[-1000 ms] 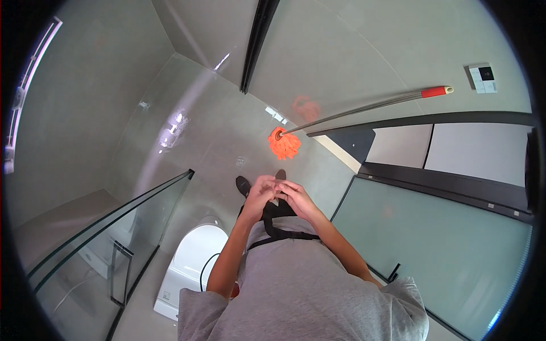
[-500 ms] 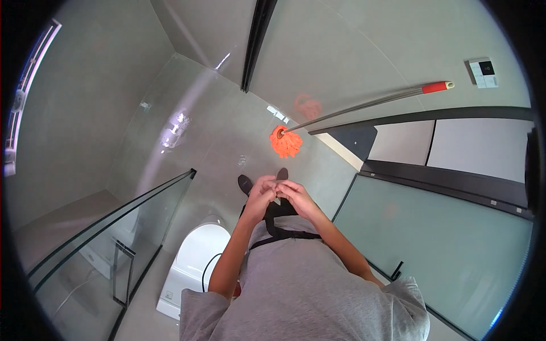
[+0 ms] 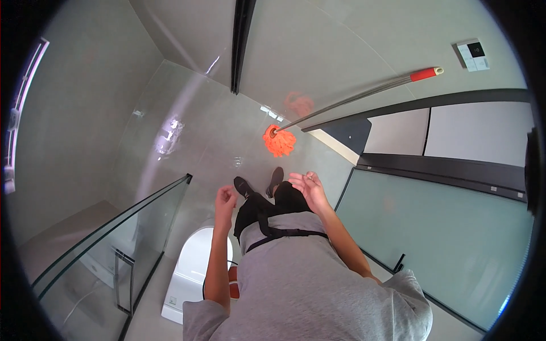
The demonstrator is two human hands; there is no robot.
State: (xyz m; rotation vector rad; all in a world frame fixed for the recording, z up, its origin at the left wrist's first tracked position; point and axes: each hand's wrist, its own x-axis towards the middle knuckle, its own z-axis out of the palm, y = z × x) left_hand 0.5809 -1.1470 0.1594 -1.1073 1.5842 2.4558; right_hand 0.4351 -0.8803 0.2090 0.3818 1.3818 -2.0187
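Note:
My left hand (image 3: 226, 199) is raised in front of me on the left, above the floor near the toilet (image 3: 196, 256). Its fingers are loosely bent, and I see nothing in them. Over my right thigh, my right hand (image 3: 307, 188) is held with fingers apart and slightly curled, and no object shows in it. A gap separates the two hands, with my black shoes (image 3: 243, 186) below. Beyond them an orange mop head (image 3: 280, 142) rests on the floor, its metal handle (image 3: 352, 102) leaning toward the right wall.
A glass panel with a black handle (image 3: 124, 281) stands at the left. To the right is a frosted glass door (image 3: 432, 244) in a dark frame. A white wall panel (image 3: 473, 55) is mounted at the upper right. Wet patches (image 3: 169, 136) shine on the tiled floor.
My hands, which were together in front of my waist, have parted: the left went left, the right went right. My view has shifted slightly, and my feet and legs show more.

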